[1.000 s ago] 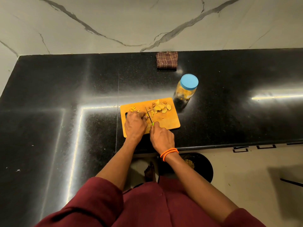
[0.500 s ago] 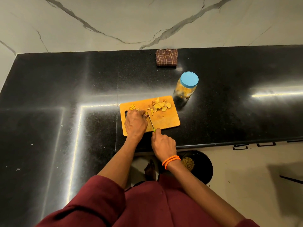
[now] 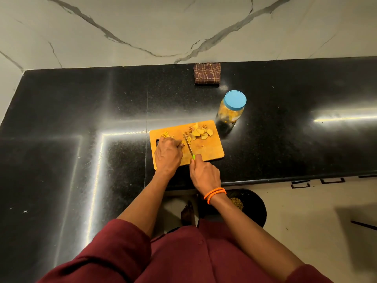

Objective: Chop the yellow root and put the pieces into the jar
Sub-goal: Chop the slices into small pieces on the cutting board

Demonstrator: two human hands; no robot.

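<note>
Yellow root (image 3: 182, 144) under left hand (image 3: 168, 155) fingers, knife (image 3: 188, 145) beside

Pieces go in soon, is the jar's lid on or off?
On: the blue lid caps the upright jar.

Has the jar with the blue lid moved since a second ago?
No. The jar stands in the same spot off the cutting board's far right corner.

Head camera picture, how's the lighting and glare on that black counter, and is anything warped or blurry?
Head view: bright streaks of glare cross the black counter, one running up to the cutting board; wide-angle distortion bows the counter's edges; the board, jar and both hands look reasonably sharp.
</note>
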